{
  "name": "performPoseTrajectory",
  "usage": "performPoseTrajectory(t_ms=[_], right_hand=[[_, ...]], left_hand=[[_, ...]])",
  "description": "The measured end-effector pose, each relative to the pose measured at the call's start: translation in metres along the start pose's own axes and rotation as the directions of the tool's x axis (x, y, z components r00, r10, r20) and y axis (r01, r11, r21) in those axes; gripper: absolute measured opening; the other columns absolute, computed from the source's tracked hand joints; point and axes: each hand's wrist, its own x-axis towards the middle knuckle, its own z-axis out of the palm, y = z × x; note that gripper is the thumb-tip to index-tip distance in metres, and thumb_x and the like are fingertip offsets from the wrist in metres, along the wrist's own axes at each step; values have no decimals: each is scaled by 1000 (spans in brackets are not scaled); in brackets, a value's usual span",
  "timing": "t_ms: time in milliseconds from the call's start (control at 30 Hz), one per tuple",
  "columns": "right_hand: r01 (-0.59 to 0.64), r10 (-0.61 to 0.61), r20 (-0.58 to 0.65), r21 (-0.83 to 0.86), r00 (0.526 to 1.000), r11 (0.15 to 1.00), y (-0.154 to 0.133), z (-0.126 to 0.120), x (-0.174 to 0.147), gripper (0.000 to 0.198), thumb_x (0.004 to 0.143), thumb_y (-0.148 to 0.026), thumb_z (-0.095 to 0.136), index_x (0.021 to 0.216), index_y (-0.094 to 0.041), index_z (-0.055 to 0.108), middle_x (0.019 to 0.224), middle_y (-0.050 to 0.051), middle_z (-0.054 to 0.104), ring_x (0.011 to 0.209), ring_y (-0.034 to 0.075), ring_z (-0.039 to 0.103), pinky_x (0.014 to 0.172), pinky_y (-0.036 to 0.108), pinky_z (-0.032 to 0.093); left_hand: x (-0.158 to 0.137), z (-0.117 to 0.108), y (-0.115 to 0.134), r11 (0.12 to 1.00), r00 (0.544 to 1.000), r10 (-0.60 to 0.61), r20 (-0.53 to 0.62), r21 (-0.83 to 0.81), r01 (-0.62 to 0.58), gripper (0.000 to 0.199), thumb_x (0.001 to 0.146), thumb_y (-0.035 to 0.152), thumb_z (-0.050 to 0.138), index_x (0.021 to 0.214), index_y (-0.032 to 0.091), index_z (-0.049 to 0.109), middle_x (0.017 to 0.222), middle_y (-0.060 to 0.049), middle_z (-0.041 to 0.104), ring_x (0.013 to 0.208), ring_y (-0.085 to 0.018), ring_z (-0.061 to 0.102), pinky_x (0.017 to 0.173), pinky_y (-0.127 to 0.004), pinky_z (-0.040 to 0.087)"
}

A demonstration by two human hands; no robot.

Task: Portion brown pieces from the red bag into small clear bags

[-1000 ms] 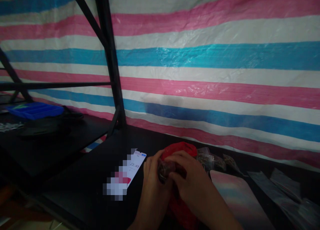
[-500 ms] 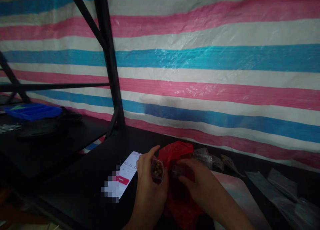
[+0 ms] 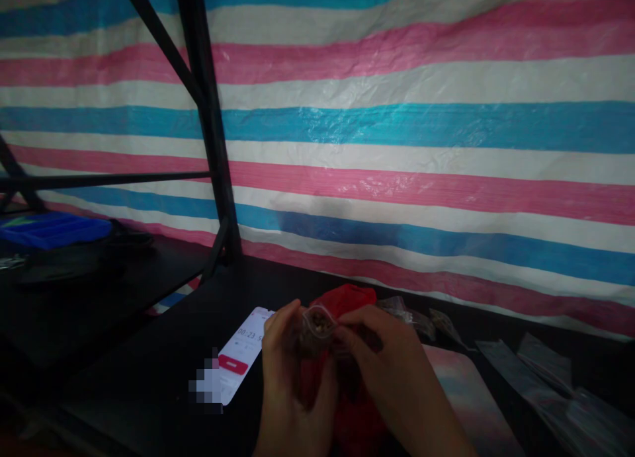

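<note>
A small clear zip bag [image 3: 320, 321] holds brown, grain-like pieces, and its mouth gapes toward me. My left hand [image 3: 294, 371] is closed around the bag from the left. With thumb and fingertips, my right hand [image 3: 391, 361] pinches the right edge of the bag's mouth. Behind and beneath both hands lies a red plastic bag [image 3: 354, 295], partly covered by them. What is inside the red bag is too dark to make out.
A phone [image 3: 243, 351] showing a timer lies left of my hands. Filled small bags [image 3: 411, 317] sit behind my right hand, and flat clear bags [image 3: 536, 384] lie farther right. A pale sheet or board [image 3: 471, 391] is beside my right forearm. A black metal post [image 3: 213, 146] rises at left.
My right hand has moved from the red bag's opening to the rim of the small zip bag. That bag's mouth is now wider and tilted toward me. The view has shifted slightly.
</note>
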Motion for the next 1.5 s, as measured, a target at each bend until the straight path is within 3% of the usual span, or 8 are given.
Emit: performPoseTrajectory(t_ms=[100,200,467,667,833,1000,1267,1500], right_hand=[[-26,31,-92,55,995,998,-1,-11,0,16,92,-19,70,85,-25,83,89,0,82,83,19,75,76,26,52],[-40,42,-89,23,995,999,-1,-14,-1,16,92,-20,70,87,-26,84,90,0,83,83,20,75,75,27,53],[62,-68,-66,-79,996,995,-1,-18,-4,23,90,-16,66,87,-30,85,91,-1,82,83,18,73,78,27,52],[24,-30,-68,-94,997,995,-2,-30,-5,18,90,-28,65,83,-28,82,91,2,81,82,21,73,77,29,54],[46,-49,-32,-114,998,992,2,-29,-6,16,89,-28,64,83,-27,79,86,1,79,76,18,70,73,28,52],[34,-43,-57,-151,997,988,5,-29,-8,16,92,-26,61,83,-26,75,83,-1,76,74,16,68,69,26,50],[-28,29,32,-18,999,999,12,-24,-6,16,94,-26,60,92,-24,76,94,1,80,81,17,72,74,26,54],[-193,193,-12,-83,981,978,34,-28,1,20,93,-23,60,92,-20,80,84,4,81,76,21,75,68,28,52]], left_hand=[[3,1,8,957,978,-206,20,-205,205,44,96,38,67,138,31,55,134,-7,71,119,-23,73,96,-35,64],[7,2,11,908,930,-355,97,-201,367,40,95,50,67,125,24,70,128,-8,78,118,-25,75,94,-34,65],[5,-1,15,986,973,-157,169,-26,163,28,98,40,63,118,31,81,126,-3,81,117,-23,76,99,-33,63],[6,0,18,978,977,-203,63,-27,205,23,94,43,69,102,28,84,113,-4,84,105,-24,79,94,-34,65],[6,6,18,937,939,-306,157,-124,326,29,90,48,72,105,28,85,109,-5,86,103,-25,81,89,-33,67],[5,8,20,909,921,-378,97,-150,389,33,85,52,78,100,24,86,103,-7,86,93,-26,82,79,-31,69],[6,19,20,822,852,-458,254,-245,515,42,76,55,83,105,24,85,108,-8,86,99,-29,82,88,-38,68],[-17,27,3,694,712,-614,342,-196,693,58,81,54,76,125,17,72,123,-15,81,113,-32,78,99,-45,63]])
